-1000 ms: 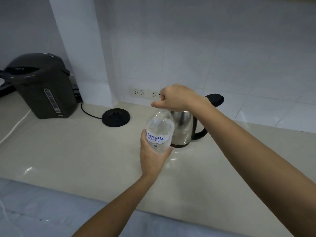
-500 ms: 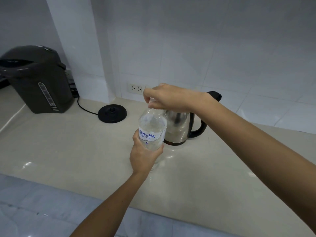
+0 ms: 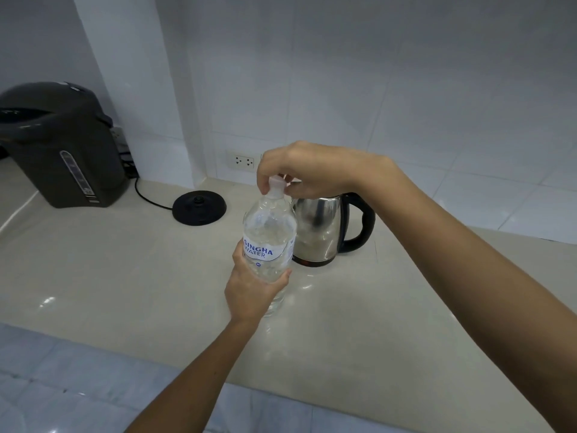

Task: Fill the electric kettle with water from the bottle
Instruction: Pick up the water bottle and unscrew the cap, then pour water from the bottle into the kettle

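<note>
A clear plastic water bottle (image 3: 269,232) with a white and blue label stands upright on the beige counter (image 3: 125,276). My left hand (image 3: 253,289) wraps around its lower body. My right hand (image 3: 307,170) comes from above, fingers pinched on the white cap (image 3: 276,186). Just behind and to the right of the bottle stands the steel electric kettle (image 3: 321,229) with a black handle; my right hand hides its top. The kettle's round black base (image 3: 199,207) lies apart, to the left.
A dark hot-water dispenser (image 3: 62,145) stands at the far left with a black cord running to the base. A wall socket (image 3: 240,160) sits low on the white tiled wall. The counter's front edge runs across the bottom left, with floor tiles below.
My right hand's fingers have shifted on the cap, which now shows between them. The bottle and left hand stay in place; the view has shifted slightly.
</note>
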Available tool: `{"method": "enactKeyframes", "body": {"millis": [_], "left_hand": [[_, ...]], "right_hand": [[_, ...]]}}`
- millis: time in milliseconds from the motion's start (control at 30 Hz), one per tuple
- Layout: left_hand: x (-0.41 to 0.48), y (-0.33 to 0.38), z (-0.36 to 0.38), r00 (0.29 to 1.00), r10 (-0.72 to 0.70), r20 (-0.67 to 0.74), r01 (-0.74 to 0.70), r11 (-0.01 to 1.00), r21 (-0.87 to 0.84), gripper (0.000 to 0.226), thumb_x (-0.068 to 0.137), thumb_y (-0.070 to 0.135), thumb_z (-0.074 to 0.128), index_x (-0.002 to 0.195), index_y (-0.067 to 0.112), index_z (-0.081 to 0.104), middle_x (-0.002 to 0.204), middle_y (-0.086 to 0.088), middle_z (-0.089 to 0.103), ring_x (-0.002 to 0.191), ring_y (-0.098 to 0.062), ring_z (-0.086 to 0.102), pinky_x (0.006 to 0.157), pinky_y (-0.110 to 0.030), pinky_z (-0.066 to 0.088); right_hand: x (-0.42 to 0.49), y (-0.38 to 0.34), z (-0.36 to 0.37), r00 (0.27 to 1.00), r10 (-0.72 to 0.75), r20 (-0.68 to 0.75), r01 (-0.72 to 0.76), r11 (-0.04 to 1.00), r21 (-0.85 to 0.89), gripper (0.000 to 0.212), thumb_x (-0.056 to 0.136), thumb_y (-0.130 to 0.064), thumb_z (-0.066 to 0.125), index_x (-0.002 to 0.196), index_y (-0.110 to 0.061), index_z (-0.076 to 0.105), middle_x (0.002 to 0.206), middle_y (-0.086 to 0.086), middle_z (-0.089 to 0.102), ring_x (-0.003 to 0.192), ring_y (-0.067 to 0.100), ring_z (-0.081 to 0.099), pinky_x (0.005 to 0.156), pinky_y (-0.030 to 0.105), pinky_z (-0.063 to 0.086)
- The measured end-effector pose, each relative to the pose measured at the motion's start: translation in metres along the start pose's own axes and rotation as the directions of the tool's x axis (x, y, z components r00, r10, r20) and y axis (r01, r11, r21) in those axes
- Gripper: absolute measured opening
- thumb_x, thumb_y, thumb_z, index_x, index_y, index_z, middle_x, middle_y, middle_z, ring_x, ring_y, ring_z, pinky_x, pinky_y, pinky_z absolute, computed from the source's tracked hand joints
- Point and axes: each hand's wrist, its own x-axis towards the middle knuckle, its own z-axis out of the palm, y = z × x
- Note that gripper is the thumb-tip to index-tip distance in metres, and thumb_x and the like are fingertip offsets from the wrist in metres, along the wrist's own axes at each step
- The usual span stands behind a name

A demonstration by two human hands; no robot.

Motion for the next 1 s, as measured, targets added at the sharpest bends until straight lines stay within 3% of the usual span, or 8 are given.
{"method": "enactKeyframes", "body": {"millis": [100,167,267,400,533,700,833,1000], "left_hand": [[0.0,0.001,-0.001,1.0,-0.011,0.016,0.012,1.0,-0.02,0.105,0.05,0.065,0.076,0.134,0.033,0.022,0.125,0.002,0.061,0.106,-0.022,0.064,0.08,-0.029,0.05],[0.0,0.0,-0.002,0.999,-0.018,0.03,0.018,0.999,-0.026,0.105,0.051,0.063,0.078,0.135,0.034,0.021,0.127,0.002,0.06,0.108,-0.022,0.063,0.082,-0.029,0.05],[-0.001,-0.001,-0.002,0.999,-0.032,0.029,0.033,0.999,-0.031,0.106,0.052,0.061,0.08,0.136,0.034,0.02,0.127,0.002,0.06,0.109,-0.023,0.063,0.083,-0.032,0.052],[-0.001,-0.002,-0.001,0.999,-0.025,0.032,0.026,0.999,-0.045,0.106,0.052,0.062,0.079,0.136,0.037,0.019,0.13,-0.001,0.058,0.111,-0.025,0.062,0.084,-0.034,0.052],[-0.004,-0.001,0.001,0.999,-0.035,0.034,0.038,0.997,-0.072,0.11,0.053,0.059,0.081,0.139,0.036,0.017,0.135,0.0,0.054,0.116,-0.022,0.059,0.087,-0.035,0.051],[-0.01,0.003,0.009,0.995,-0.091,0.029,0.095,0.975,-0.201,0.107,0.056,0.047,0.085,0.139,0.039,0.018,0.139,0.006,0.05,0.119,-0.018,0.055,0.089,-0.03,0.048],[-0.018,0.008,0.016,0.99,-0.133,-0.038,0.12,0.966,-0.231,0.112,0.056,0.04,0.088,0.143,0.034,0.018,0.142,0.003,0.046,0.125,-0.018,0.05,0.095,-0.03,0.044],[-0.009,0.023,0.022,0.984,-0.154,-0.084,0.125,0.951,-0.282,0.106,0.056,0.036,0.088,0.139,0.035,0.023,0.138,0.006,0.049,0.119,-0.016,0.053,0.089,-0.026,0.043]], "right_hand": [[-0.005,0.011,0.003,0.977,0.032,-0.211,0.003,0.987,0.163,0.031,0.074,-0.001,0.059,0.097,-0.021,0.063,0.101,-0.007,0.062,0.09,0.012,0.063,0.077,0.029,0.054],[-0.012,0.023,0.014,0.927,0.192,-0.322,-0.056,0.92,0.388,0.027,0.075,-0.006,0.062,0.095,-0.025,0.062,0.098,-0.011,0.064,0.087,0.007,0.066,0.077,0.027,0.056],[-0.034,0.04,0.067,0.789,0.486,-0.377,-0.112,0.716,0.689,0.023,0.074,-0.01,0.067,0.09,-0.025,0.061,0.098,-0.004,0.07,0.088,0.014,0.07,0.081,0.033,0.058],[-0.086,0.049,0.179,0.602,0.782,-0.159,-0.317,0.418,0.851,0.019,0.076,-0.009,0.071,0.083,-0.019,0.057,0.1,0.0,0.07,0.094,0.018,0.069,0.079,0.03,0.055],[-0.127,0.044,0.266,0.467,0.882,-0.061,-0.571,0.354,0.741,0.015,0.078,-0.011,0.07,0.074,-0.012,0.055,0.089,0.008,0.068,0.079,0.022,0.067,0.068,0.018,0.046],[-0.132,0.035,0.302,0.499,0.867,-0.01,-0.657,0.385,0.648,0.013,0.081,-0.024,0.066,0.088,-0.015,0.061,0.088,0.001,0.067,0.083,0.02,0.059,0.072,0.031,0.048],[-0.13,0.031,0.308,0.478,0.878,-0.023,-0.696,0.395,0.599,0.016,0.081,-0.029,0.064,0.094,-0.019,0.061,0.096,-0.001,0.065,0.093,0.018,0.057,0.074,0.028,0.045],[-0.133,0.037,0.296,0.57,0.821,-0.041,-0.714,0.52,0.469,0.034,0.081,-0.03,0.064,0.111,-0.018,0.058,0.111,0.0,0.061,0.105,0.022,0.056,0.087,0.032,0.044]]}}
